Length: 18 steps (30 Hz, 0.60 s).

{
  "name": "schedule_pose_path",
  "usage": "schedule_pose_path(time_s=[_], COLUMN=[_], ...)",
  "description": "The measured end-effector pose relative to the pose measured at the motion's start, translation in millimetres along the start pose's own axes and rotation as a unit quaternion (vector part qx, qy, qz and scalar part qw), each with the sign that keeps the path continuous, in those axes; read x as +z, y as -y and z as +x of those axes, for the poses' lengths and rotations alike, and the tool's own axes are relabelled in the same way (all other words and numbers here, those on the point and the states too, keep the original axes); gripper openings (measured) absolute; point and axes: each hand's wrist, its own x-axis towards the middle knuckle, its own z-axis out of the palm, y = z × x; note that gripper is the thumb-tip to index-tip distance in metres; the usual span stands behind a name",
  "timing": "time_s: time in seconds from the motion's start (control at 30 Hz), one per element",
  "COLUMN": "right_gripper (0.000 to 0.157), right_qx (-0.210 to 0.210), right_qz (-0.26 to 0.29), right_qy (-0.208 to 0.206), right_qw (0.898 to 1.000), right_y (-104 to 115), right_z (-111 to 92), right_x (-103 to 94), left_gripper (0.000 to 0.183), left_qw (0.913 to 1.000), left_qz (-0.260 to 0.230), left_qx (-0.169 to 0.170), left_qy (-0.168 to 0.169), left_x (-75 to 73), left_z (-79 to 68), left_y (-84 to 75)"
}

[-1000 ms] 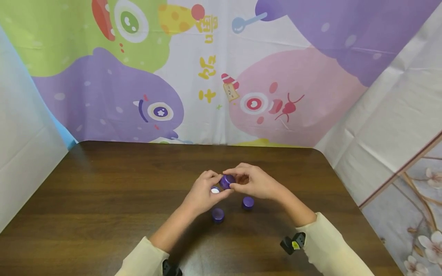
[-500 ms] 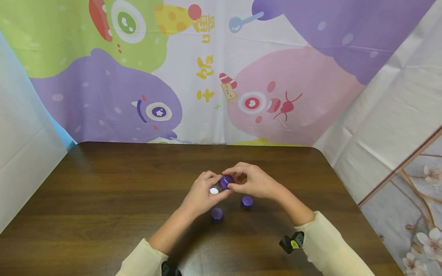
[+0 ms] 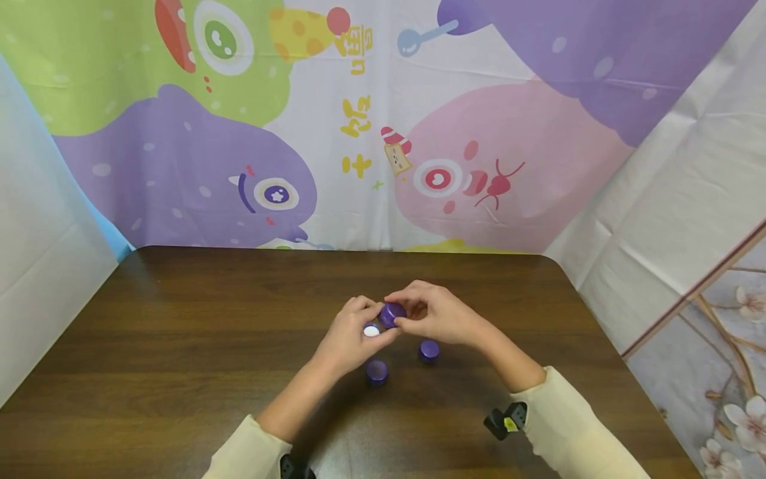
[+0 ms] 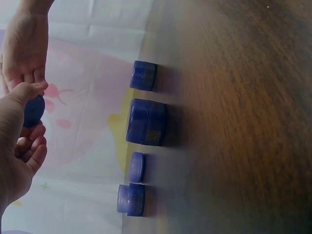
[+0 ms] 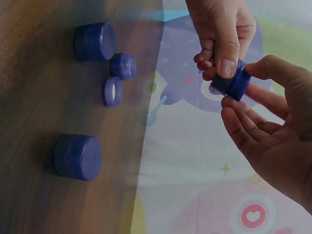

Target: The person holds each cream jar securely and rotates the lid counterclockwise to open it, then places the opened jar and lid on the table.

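A small purple screw-top jar (image 3: 392, 315) is held above the table between both hands. My left hand (image 3: 347, 338) pinches its body between thumb and fingers. On the right, my right hand (image 3: 439, 314) grips the wider lid end (image 5: 239, 84), thumb and fingertips around its rim. The jar's far side is hidden behind the fingers. In the right wrist view, an uncapped purple jar (image 5: 123, 66) and a loose lid (image 5: 112, 91) sit together on the table. Past the left hand in the head view, a white round top (image 3: 371, 330) shows, partly covered.
Two capped purple jars, a nearer one (image 3: 377, 372) and one on the right (image 3: 429, 350), stand on the brown wooden table (image 3: 179, 372). A cartoon-printed curtain (image 3: 359, 219) hangs along the table's far edge. Pale cloth flanks both sides.
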Motion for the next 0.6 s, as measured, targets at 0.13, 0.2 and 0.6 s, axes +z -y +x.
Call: schedule_pose_path(time_s=[0.13, 0.2, 0.6], right_gripper=[0.041, 0.042, 0.035], right_qx=[-0.012, -0.002, -0.009], right_qz=[0.007, 0.004, 0.000], right_qy=[0.010, -0.002, 0.013], right_qw=[1.000, 1.000, 1.000], right_y=[1.9, 3.2, 3.5], right_z=[-1.3, -1.4, -0.4], right_x=[-1.1, -1.3, -0.9], left_gripper=[0.034, 0.032, 0.031], left_qw=[1.0000, 1.0000, 0.9998], left_qz=[-0.001, -0.006, -0.007], left_qx=[0.002, 0.004, 0.005], left_qy=[-0.001, -0.003, -0.017], left_x=[0.4, 0.6, 3.1], left_z=[-0.4, -0.6, -3.9], left_y=[-0.8, -1.4, -1.1])
